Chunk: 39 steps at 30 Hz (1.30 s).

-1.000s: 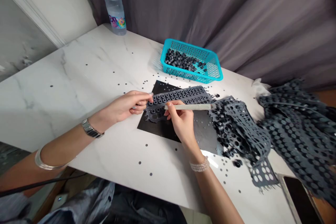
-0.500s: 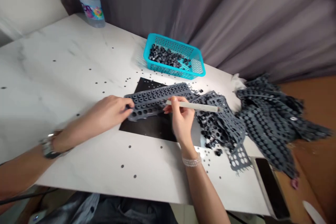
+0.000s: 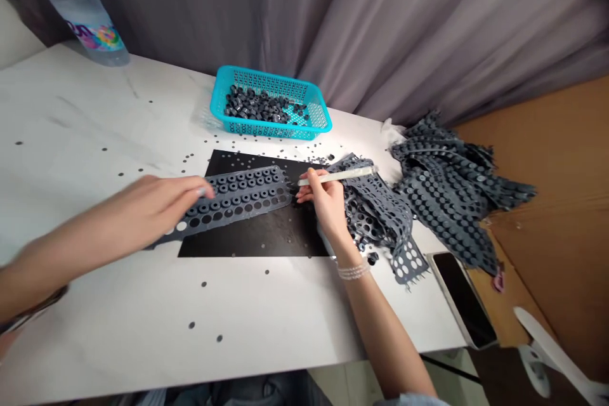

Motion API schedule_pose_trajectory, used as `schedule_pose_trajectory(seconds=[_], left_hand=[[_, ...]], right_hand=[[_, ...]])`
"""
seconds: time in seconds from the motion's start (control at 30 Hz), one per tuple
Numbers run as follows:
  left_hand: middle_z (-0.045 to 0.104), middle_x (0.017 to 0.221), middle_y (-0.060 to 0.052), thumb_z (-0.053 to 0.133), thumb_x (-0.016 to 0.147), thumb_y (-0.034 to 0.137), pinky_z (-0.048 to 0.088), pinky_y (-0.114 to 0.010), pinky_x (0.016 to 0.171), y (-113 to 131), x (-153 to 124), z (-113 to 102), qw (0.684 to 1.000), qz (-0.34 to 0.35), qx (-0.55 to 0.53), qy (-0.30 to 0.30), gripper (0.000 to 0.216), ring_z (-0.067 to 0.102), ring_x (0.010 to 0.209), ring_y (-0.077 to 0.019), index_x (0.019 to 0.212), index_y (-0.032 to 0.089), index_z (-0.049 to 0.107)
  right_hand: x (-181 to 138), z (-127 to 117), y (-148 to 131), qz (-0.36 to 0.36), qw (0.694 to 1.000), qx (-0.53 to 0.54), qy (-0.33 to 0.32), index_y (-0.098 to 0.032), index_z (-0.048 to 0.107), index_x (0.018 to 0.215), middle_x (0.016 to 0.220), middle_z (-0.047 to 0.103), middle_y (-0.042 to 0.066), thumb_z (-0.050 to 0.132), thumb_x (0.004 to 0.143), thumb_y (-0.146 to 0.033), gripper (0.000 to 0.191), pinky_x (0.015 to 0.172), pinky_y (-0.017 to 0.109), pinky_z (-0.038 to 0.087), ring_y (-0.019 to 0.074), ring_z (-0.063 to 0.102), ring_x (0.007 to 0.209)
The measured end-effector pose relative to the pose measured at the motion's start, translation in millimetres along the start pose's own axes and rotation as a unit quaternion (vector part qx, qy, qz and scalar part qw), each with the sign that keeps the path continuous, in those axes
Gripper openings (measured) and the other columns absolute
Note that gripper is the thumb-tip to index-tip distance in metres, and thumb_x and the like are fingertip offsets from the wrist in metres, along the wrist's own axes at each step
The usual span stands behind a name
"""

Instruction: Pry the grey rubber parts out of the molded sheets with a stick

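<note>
A white stick (image 3: 349, 174) is gripped in the right hand (image 3: 326, 200). A grey studded strip (image 3: 240, 195) is overlapped by the left hand (image 3: 159, 204), whose hold cannot be told.

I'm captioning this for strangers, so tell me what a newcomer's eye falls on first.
The bright turquoise perforated basket of small dark pieces, by the curtain at the back, likely catches the eye first. Next comes the pale stick in the right hand, mid-picture, beside a ring-studded grey strip partly over a black sheet. A water bottle stands at the back left.
</note>
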<state>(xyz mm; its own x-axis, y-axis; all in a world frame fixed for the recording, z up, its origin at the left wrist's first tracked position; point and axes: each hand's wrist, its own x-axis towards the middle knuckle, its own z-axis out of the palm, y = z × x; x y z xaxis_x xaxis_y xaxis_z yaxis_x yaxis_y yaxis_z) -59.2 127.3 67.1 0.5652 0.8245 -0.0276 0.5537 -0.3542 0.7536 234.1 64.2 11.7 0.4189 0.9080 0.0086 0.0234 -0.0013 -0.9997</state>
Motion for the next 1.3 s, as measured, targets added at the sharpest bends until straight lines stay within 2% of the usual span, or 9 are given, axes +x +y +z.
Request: schedule_pose_trajectory(seconds=[0.03,0.13,0.3,0.67,0.87,1.0,1.13,1.23,1.3], left_hand=[[0.065,0.069,0.002,0.05,0.089,0.022,0.035,-0.025,0.063,17.1,12.2,12.5,0.997,0.004,0.061,-0.041,0.024,0.053,0.059,-0.0136,0.099,0.027,0.071],[0.066,0.075,0.0,0.041,0.09,0.021,0.038,-0.026,0.066,44.1,46.7,46.9,0.989,0.056,0.116,-0.069,0.034,0.058,0.069,-0.0174,0.112,0.025,0.067],[0.068,0.08,-0.006,0.049,0.087,0.029,0.038,-0.03,0.065,45.8,71.1,79.1,0.969,0.107,0.212,-0.075,0.032,0.062,0.073,-0.0227,0.113,0.021,0.065],[0.069,0.072,-0.006,0.046,0.09,0.035,0.037,-0.03,0.057,42.0,71.1,96.1,0.953,0.067,0.29,-0.052,0.033,0.065,0.067,-0.0226,0.112,0.019,0.065],[0.068,0.072,-0.008,0.046,0.088,0.025,0.031,-0.03,0.054,43.9,70.1,99.7,0.958,0.074,0.277,-0.028,0.023,0.061,0.063,-0.0208,0.092,0.018,0.067],[0.052,0.054,0.001,0.054,0.085,0.024,0.03,-0.028,0.054,47.7,63.4,94.0,0.985,0.075,0.152,-0.016,0.018,0.046,0.05,-0.0129,0.081,0.018,0.07],[0.035,0.051,0.007,0.069,0.078,0.029,0.023,-0.023,0.045,44.5,61.0,71.1,0.989,-0.04,-0.142,0.007,0.011,0.031,0.046,-0.0074,0.083,0.019,0.07],[0.04,0.059,0.005,0.07,0.078,0.021,0.024,-0.017,0.039,36.7,69.1,53.2,0.884,-0.152,-0.441,-0.03,0.007,0.031,0.046,-0.0039,0.079,0.016,0.064],[0.042,0.063,0.003,0.067,0.081,0.017,0.029,-0.014,0.037,32.0,75.4,47.8,0.806,-0.208,-0.548,-0.078,0.007,0.032,0.045,-0.002,0.077,0.013,0.063]], right_hand=[[-0.4,2.3,2.6,0.0,1.0,-0.01,-0.019,-0.017,0.062,0.083,0.059,0.059,-0.002,0.057,0.085,-0.054,0.037,0.05,0.022,0.052,0.0112,0.06,0.05],[-1.6,6.9,8.9,-0.024,0.997,-0.058,-0.043,-0.018,0.063,0.081,0.06,0.058,-0.002,0.051,0.089,-0.054,0.038,0.052,0.022,0.049,0.0112,0.059,0.051],[-2.3,10.6,10.7,-0.08,0.98,-0.166,-0.071,-0.019,0.062,0.078,0.06,0.06,-0.002,0.049,0.092,-0.046,0.033,0.056,0.022,0.045,0.0127,0.059,0.055],[-4.3,18.8,1.0,-0.138,0.953,-0.26,-0.071,-0.02,0.056,0.064,0.069,0.065,-0.001,0.045,0.094,-0.034,0.035,0.057,0.023,0.038,0.0123,0.057,0.056],[-6.5,24.2,1.4,-0.171,0.938,-0.292,-0.076,-0.021,0.056,0.072,0.067,0.061,-0.001,0.042,0.094,-0.029,0.027,0.058,0.024,0.036,0.0121,0.053,0.054],[-6.3,27.5,3.5,-0.163,0.937,-0.303,-0.056,-0.021,0.057,0.076,0.058,0.052,-0.003,0.043,0.093,-0.028,0.023,0.058,0.025,0.035,0.0122,0.048,0.05],[-3.3,24.5,5.8,-0.129,0.954,-0.266,-0.041,-0.02,0.059,0.073,0.054,0.05,-0.004,0.048,0.092,-0.031,0.024,0.057,0.024,0.035,0.0125,0.05,0.051],[-0.2,18.7,9.3,-0.084,0.98,-0.178,-0.041,-0.02,0.061,0.074,0.055,0.055,-0.003,0.047,0.093,-0.04,0.031,0.056,0.023,0.039,0.0125,0.054,0.052],[1.0,14.8,10.7,-0.065,0.99,-0.122,-0.025,-0.019,0.062,0.076,0.055,0.056,-0.003,0.047,0.093,-0.044,0.034,0.055,0.022,0.04,0.0117,0.054,0.051]])
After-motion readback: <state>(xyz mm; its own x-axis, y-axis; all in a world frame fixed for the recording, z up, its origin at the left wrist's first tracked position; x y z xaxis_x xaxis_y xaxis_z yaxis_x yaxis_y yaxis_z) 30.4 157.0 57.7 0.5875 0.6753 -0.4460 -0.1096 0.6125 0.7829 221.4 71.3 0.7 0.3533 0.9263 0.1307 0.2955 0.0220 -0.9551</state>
